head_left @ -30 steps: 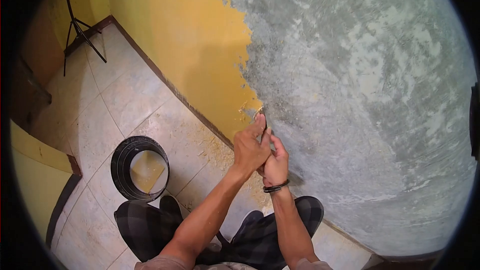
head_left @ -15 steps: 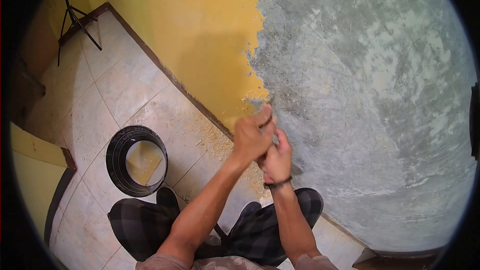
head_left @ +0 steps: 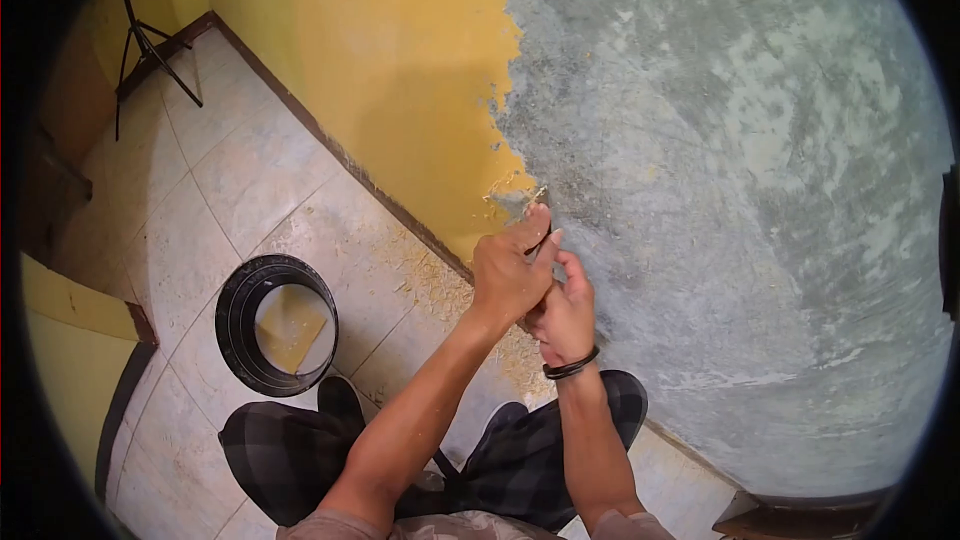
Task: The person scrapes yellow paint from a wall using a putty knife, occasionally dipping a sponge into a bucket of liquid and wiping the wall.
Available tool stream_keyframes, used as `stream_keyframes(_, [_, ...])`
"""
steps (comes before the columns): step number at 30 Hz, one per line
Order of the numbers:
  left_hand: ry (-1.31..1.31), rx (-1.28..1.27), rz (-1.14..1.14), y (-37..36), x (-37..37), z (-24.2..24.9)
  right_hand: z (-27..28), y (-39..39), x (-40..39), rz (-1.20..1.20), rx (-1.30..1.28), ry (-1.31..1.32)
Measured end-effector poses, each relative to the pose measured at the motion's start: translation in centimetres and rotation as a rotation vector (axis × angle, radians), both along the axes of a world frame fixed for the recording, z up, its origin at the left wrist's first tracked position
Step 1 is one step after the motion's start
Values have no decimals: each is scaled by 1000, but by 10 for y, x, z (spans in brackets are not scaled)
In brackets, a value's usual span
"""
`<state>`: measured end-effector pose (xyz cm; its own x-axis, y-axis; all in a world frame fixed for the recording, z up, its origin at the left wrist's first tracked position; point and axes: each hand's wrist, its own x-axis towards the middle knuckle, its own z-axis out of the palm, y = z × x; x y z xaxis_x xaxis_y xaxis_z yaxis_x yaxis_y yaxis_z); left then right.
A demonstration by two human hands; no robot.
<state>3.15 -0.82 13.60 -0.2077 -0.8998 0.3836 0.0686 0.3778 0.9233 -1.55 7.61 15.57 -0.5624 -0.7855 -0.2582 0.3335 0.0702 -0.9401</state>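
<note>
Both my hands are together at the wall, by the ragged edge between yellow paint (head_left: 430, 130) and bare grey plaster (head_left: 700, 190). My left hand (head_left: 512, 265) is closed, its fingers pointing up to the paint edge. Just below and to the right, my right hand (head_left: 566, 315), with a dark band (head_left: 571, 364) on the wrist, is closed too. Between them is a thin tool, mostly hidden by my fingers; what it is I cannot make out. Curled paint shavings (head_left: 538, 196) cling at my left fingertips.
A black bucket (head_left: 228, 325) with pale liquid and a yellowish piece inside stands on the tiled floor (head_left: 240, 160). Paint flakes (head_left: 430, 275) lie along the wall base. Black stand legs (head_left: 165, 65) are at upper left. My knees are below my arms.
Both hands have shifted slightly right and down in view. More curled shavings show at the fingertips.
</note>
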Motion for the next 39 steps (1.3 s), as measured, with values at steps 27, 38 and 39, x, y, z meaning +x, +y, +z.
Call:
stream_keyframes(27, [87,115,17,2,2,6,22,-9,12,69,48,90])
stream_keyframes(38, [-10,153,-64,-9,8,-1,7,-17,12,73,9,153])
stream_keyframes(39, [81,24,7,-3,-1,2,11,-11,10,44,41,118])
